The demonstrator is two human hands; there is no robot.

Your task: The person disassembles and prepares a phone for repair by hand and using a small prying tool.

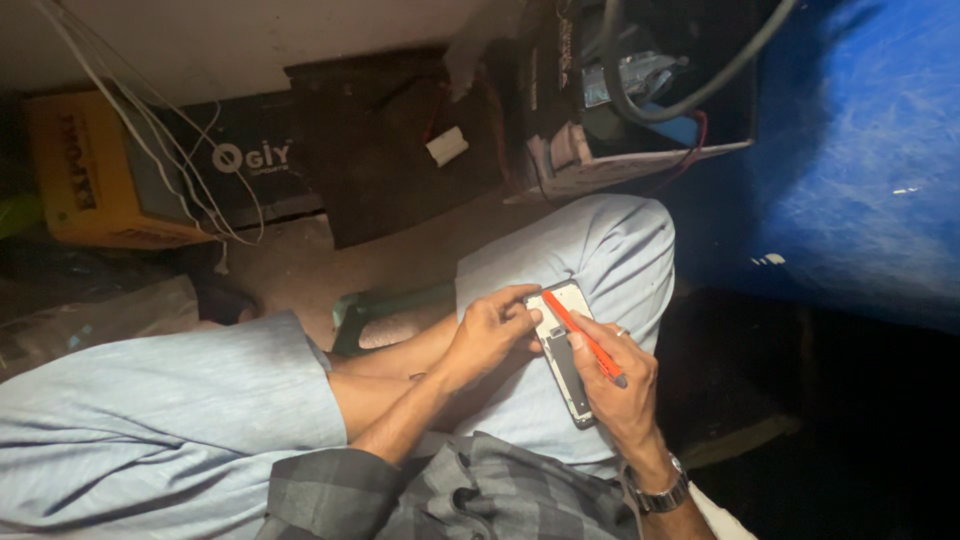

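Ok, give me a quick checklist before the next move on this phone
1. Phone supported: ok, it rests on the knee.
2. Left hand steadying it: ok, fingers press its top edge.
3. Right hand on the phone: ok, it grips the lower side.
4. Orange tool under control: ok, held in the right hand, lying across the phone.
5. Tool tip seated: cannot tell.
6. Lighting: not ok, dim.

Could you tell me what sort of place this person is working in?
Probably a cramped repair corner: an opened phone on the lap, loose white wires, and cartons along the wall.
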